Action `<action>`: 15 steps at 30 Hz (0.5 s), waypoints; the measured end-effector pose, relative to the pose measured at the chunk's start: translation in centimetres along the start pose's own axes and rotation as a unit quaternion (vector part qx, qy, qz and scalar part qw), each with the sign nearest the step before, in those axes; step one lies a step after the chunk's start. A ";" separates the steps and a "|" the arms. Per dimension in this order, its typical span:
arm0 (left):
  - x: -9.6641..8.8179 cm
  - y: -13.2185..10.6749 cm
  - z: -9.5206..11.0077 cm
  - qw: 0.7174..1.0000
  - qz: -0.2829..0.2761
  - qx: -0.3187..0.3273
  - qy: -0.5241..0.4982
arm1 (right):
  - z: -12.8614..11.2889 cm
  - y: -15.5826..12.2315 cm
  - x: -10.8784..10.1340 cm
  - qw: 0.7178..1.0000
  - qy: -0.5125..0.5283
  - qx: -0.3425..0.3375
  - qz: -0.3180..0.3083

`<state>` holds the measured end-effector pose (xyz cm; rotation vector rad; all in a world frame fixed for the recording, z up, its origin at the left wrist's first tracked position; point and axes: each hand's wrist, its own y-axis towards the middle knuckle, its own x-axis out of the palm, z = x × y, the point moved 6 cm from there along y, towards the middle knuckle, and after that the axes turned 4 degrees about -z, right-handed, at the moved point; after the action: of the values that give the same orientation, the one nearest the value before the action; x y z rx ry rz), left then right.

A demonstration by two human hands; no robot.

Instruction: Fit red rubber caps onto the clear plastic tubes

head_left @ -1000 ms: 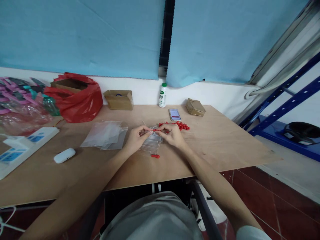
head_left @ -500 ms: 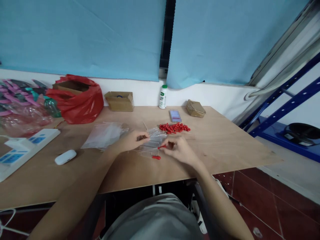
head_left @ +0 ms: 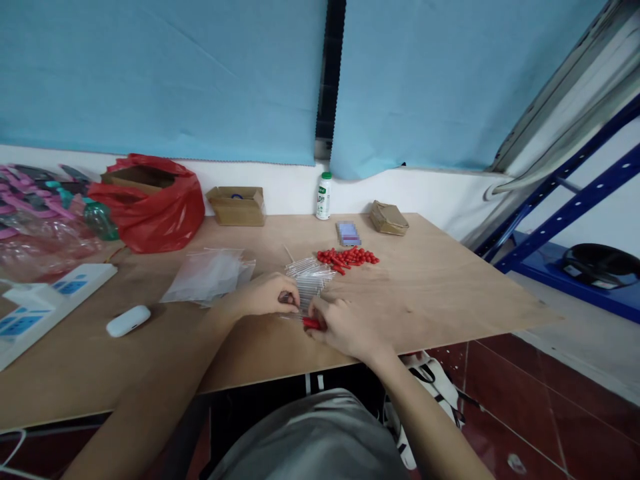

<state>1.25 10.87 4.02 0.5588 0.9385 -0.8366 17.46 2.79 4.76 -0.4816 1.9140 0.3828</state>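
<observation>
My right hand is closed, its thumb and fingers curled round a small red rubber bulb low over the table. A thin clear piece reaches left from this bulb; whether they are joined I cannot tell. Close beside it, the fingers of my left hand are pinched together, and what they hold is hidden. Just beyond both hands lies a pile of thin clear tubes, partly covered by the fingers. Behind the tubes is a heap of red rubber bulbs.
Clear plastic bags lie left of the tubes. Farther left are a white case and a power strip. Along the wall stand a red bag, an open carton, a white bottle and a small cardboard box.
My right hand has moved left and nearer the table's front edge, to where a loose red bulb lay. My left hand has come down closer to it. The view has shifted slightly.
</observation>
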 end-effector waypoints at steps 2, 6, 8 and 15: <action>-0.1 0.0 0.1 1.000 0.001 -0.001 0.006 | -0.2 -0.1 0.0 1.000 -0.001 -0.001 -0.010; -0.1 -0.1 0.4 1.000 -0.008 0.000 0.009 | -0.4 -0.1 0.0 1.000 -0.003 0.005 -0.015; -0.1 -0.2 0.5 1.000 -0.008 -0.006 0.012 | -0.6 -0.1 0.1 1.000 -0.019 0.013 -0.021; -0.3 -0.4 1.2 0.999 -0.014 -0.027 0.030 | -1.1 -0.2 0.3 0.992 -0.108 0.058 -0.025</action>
<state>1.33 9.90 4.84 0.5284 1.0233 -0.8210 16.57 2.01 4.91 -0.3944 1.7001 0.2765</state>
